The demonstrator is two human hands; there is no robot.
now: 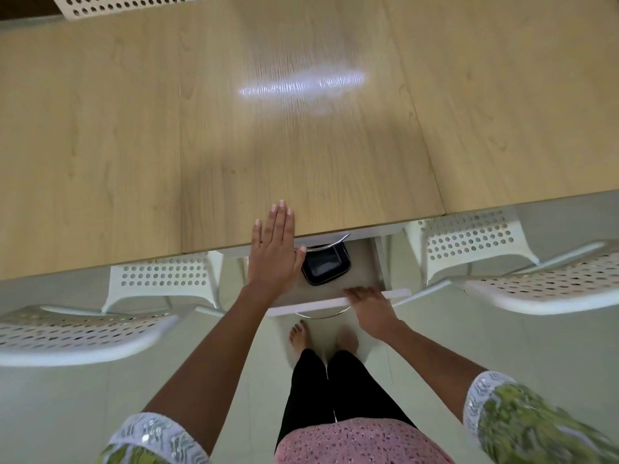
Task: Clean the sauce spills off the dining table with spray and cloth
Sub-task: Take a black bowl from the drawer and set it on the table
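Note:
The light wooden dining table (pixel 234 128) fills the upper view, with a bright light reflection in its middle; I see no sauce spill, spray bottle or cloth. A white drawer (pixel 398 293) under the table's near edge stands pulled out. My right hand (pixel 370 308) grips the drawer's front edge. My left hand (pixel 273 252) hovers flat over the table edge and the drawer, fingers straight and together, holding nothing. Inside the drawer lies a black square container (pixel 326 267).
White perforated chairs stand at the table's near side, one at the left (pixel 83 329) and one at the right (pixel 536 283), with another (pixel 117 3) at the far side. My bare feet (pixel 301 336) stand on the pale tiled floor below the drawer.

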